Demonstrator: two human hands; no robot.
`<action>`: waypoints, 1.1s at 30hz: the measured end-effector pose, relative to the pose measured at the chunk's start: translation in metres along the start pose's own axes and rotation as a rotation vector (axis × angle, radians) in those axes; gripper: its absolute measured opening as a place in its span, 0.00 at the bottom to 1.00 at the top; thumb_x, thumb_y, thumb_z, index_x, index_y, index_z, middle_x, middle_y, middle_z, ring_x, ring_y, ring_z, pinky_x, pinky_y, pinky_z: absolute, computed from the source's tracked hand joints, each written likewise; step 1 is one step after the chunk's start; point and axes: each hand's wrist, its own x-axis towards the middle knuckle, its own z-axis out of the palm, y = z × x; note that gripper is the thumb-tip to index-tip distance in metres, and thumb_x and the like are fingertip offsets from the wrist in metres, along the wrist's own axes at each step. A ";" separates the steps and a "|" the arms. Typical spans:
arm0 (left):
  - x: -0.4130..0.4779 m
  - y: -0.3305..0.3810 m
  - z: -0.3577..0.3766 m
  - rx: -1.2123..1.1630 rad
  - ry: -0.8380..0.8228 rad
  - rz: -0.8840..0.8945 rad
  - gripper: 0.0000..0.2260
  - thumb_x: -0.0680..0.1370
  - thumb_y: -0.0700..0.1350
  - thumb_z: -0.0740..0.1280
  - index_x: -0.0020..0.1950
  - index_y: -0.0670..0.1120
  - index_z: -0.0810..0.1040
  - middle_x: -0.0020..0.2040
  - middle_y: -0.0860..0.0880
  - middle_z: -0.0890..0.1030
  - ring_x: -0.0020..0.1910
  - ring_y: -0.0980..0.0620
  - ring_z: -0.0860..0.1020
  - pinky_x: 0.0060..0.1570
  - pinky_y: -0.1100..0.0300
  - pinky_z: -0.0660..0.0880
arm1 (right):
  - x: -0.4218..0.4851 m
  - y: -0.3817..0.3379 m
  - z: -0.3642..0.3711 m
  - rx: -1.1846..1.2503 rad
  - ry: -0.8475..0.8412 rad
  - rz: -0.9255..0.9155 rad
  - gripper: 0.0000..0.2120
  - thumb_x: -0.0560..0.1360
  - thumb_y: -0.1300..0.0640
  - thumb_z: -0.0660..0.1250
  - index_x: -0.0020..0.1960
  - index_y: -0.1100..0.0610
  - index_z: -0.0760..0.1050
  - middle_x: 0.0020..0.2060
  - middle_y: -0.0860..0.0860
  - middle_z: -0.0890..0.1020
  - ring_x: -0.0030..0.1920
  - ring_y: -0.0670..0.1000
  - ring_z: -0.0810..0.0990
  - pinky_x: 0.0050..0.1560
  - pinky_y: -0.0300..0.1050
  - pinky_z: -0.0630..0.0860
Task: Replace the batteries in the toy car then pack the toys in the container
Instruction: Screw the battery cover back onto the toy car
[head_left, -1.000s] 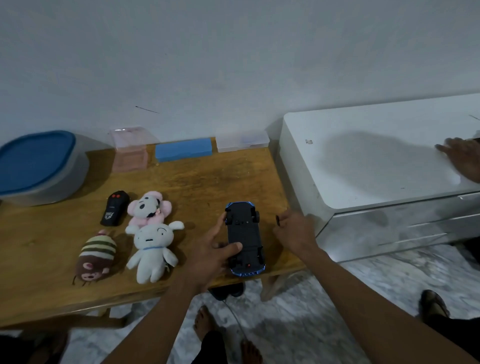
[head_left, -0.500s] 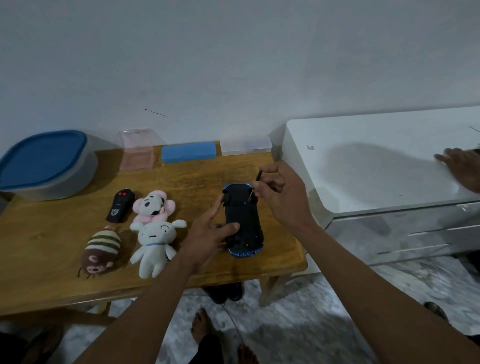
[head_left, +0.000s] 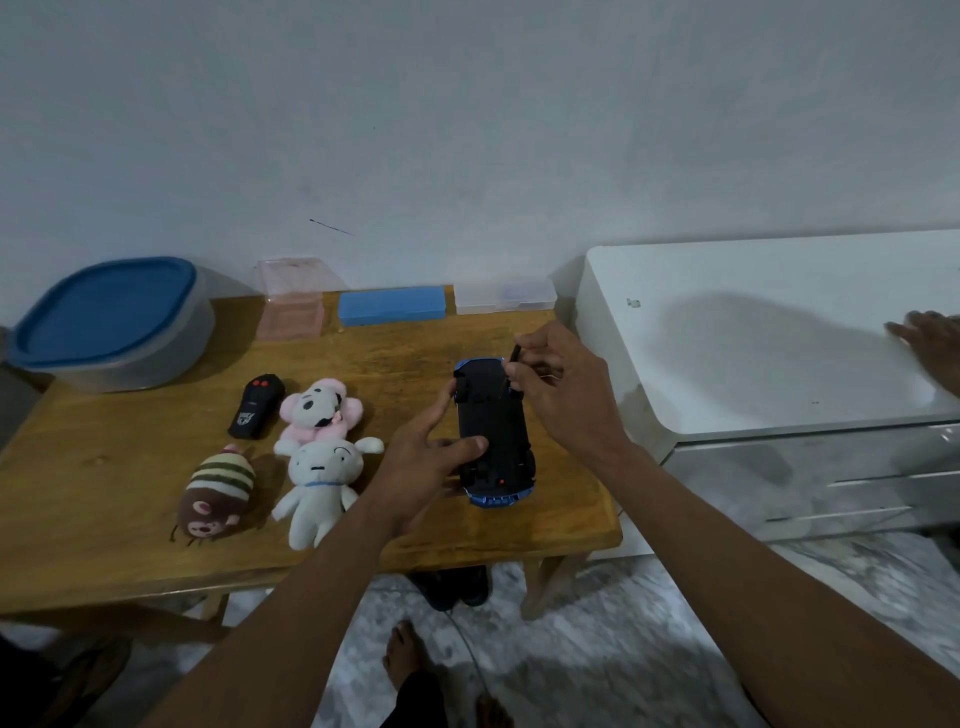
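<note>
A blue toy car (head_left: 492, 415) lies upside down on the wooden table (head_left: 130, 545), its black underside up. My left hand (head_left: 421, 473) steadies it, thumb on the underside and fingers along its left flank. My right hand (head_left: 563, 395) pinches a small black screwdriver (head_left: 515, 356) with its tip at the car's far end. Left of the car lie a black remote (head_left: 256, 405), a pink plush (head_left: 319, 410), a white plush (head_left: 319, 480) and a striped brown plush (head_left: 215, 493). A grey container with a blue lid (head_left: 109, 322) stands at the far left.
Along the wall sit a pink clear box (head_left: 291, 299), a blue case (head_left: 392, 305) and a clear flat case (head_left: 505, 295). A white cabinet (head_left: 779, 364) adjoins the table on the right, with another person's hand (head_left: 930, 348) resting on it. My feet show below the table edge.
My right hand rose from the table's right edge to the car's far end with the screwdriver. My left hand stayed on the car, which shifted slightly away from the table's front edge.
</note>
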 end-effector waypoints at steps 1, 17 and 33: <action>0.000 0.000 0.000 -0.002 0.001 0.000 0.34 0.77 0.37 0.69 0.74 0.64 0.61 0.55 0.40 0.83 0.54 0.40 0.82 0.56 0.38 0.76 | 0.000 0.000 0.000 0.001 -0.002 -0.001 0.07 0.74 0.59 0.70 0.50 0.52 0.74 0.40 0.46 0.81 0.43 0.43 0.82 0.45 0.46 0.82; -0.003 0.002 -0.002 0.002 -0.013 0.001 0.33 0.77 0.37 0.68 0.75 0.63 0.60 0.55 0.40 0.83 0.54 0.40 0.82 0.57 0.37 0.76 | 0.000 -0.001 -0.002 -0.056 0.023 -0.061 0.07 0.74 0.58 0.70 0.52 0.56 0.75 0.41 0.37 0.77 0.46 0.39 0.80 0.47 0.38 0.80; -0.007 0.002 -0.005 0.007 -0.028 0.030 0.31 0.77 0.37 0.68 0.70 0.67 0.65 0.55 0.40 0.83 0.54 0.41 0.82 0.54 0.40 0.78 | -0.001 -0.003 0.003 -0.107 -0.024 -0.130 0.06 0.75 0.60 0.68 0.49 0.51 0.73 0.43 0.48 0.82 0.46 0.46 0.82 0.46 0.47 0.82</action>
